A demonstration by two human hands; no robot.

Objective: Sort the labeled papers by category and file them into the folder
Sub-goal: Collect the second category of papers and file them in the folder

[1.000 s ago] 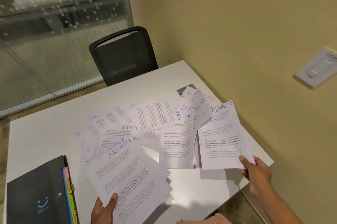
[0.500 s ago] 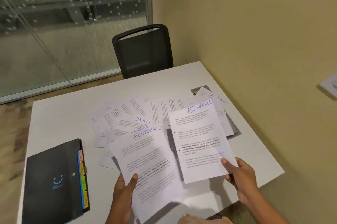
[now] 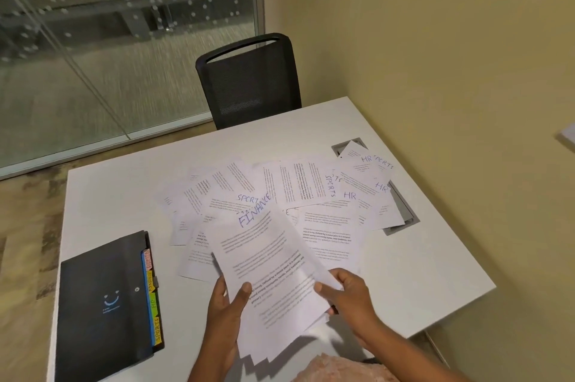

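Scanning from your left, locate the folder [image 3: 102,304]. It lies flat and closed near the left edge of the table [image 3: 109,195], with its near end close to the front edge. Coloured tabs [image 3: 152,297] project along its right side; the nearest one reads SPORTS. Bare tabletop runs from behind the folder to the far-left corner, and a narrow bare strip separates the tabs from the papers.

Your left hand [image 3: 224,310] grips the stack [image 3: 273,263] at its lower left. The thumb is curled over the top sheet and the fingers are underneath. The stack is raised off the table and tilted. Its top sheet is headed FINANCE, and its lower corners fan out unevenly toward the front edge.

Your right hand [image 3: 351,297] pinches the stack's right edge, thumb on top. Motion blur hides how many sheets that pinch takes in.

Behind the stack, the loose papers [image 3: 295,185] overlap in a wide fan across the middle of the table. Headings SPORTS and HR can be read on several. The chair [image 3: 249,79] stands beyond the far edge, just behind this fan, with a clear band of tabletop between the two.

The rightmost sheets lie over part of the hatch [image 3: 401,213], a grey recessed panel set close to the right edge. Its near end shows beyond them.

Right of your right hand, bare tabletop extends to the front-right corner. The wall [image 3: 451,70] runs close along the right edge; whether it touches the table cannot be determined.
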